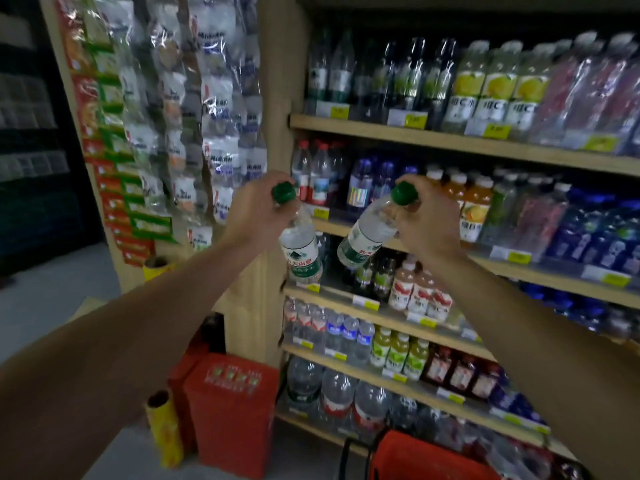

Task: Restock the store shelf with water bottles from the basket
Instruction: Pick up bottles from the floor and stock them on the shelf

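In the head view, both hands were raised in front of the wooden shelf unit (450, 143). The left hand (258, 209) had its fingers curled round the neck of a green-capped water bottle (300, 251), which hung nearly upright just before the unit's left end, at its third board down. The right hand (424, 216) gripped the neck of a second green-capped bottle (363, 240), tilted with its base toward the same end. Neither bottle rested on a board.

By my reading the restocking was under way, not finished: two bottles were out of the red basket (426, 459), which sat on the floor below the unit's lowest board, and both had yet to be set down. A dim gap showed behind them at the unit's left end, the likely slot. Whether more bottles lay in the basket I could not tell.

The unit's boards were pale wood with yellow price tags, crowded with drinks. Left of the unit hung packaged snacks (207, 98); red cartons (232, 410) and a yellow roll (164, 431) stood at its foot, on a grey floor in poor light.
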Demonstrator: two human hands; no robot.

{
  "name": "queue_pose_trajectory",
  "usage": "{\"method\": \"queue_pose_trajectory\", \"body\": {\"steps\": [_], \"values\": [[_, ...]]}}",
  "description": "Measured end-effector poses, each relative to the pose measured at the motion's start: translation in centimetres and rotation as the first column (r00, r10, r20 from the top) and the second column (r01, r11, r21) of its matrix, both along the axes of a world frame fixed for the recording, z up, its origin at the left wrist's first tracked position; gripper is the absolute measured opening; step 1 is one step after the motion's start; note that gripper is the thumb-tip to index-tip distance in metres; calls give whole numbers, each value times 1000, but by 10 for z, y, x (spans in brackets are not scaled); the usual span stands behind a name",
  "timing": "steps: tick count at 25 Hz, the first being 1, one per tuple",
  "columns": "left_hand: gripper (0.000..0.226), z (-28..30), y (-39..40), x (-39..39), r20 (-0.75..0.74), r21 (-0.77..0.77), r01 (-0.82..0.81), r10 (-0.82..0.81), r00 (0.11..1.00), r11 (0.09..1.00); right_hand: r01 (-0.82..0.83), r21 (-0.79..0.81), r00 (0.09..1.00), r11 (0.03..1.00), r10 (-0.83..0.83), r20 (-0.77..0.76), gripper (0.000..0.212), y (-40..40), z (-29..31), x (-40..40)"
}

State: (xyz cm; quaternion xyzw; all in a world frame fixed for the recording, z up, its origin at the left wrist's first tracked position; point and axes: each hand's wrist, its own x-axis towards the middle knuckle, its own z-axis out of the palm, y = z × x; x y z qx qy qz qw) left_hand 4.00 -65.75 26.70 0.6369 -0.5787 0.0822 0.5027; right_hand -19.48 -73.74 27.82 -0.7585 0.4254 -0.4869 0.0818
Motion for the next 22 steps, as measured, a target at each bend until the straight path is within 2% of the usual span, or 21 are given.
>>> {"method": "queue_pose_trajectory", "body": {"steps": [4,8,12,17,22], "values": [[28,58,-61,15,-31,-90,-76,73,997,993,-24,-82,997,996,31,75,37,-69,60,16],[28,103,-102,35,-15,-180,-72,71,997,981,-30,-215,991,976,58,122,40,-114,108,35],[27,146,-152,69,12,-306,-85,93,996,948,44,-338,989,940,7,146,39,-159,149,67],[30,191,-207,102,8,-451,-53,63,998,891,123,-455,976,882,-26,214,38,-203,189,105],[32,225,-248,127,55,-502,23,6,998,864,141,-487,983,862,-62,175,36,-244,222,135]]}}
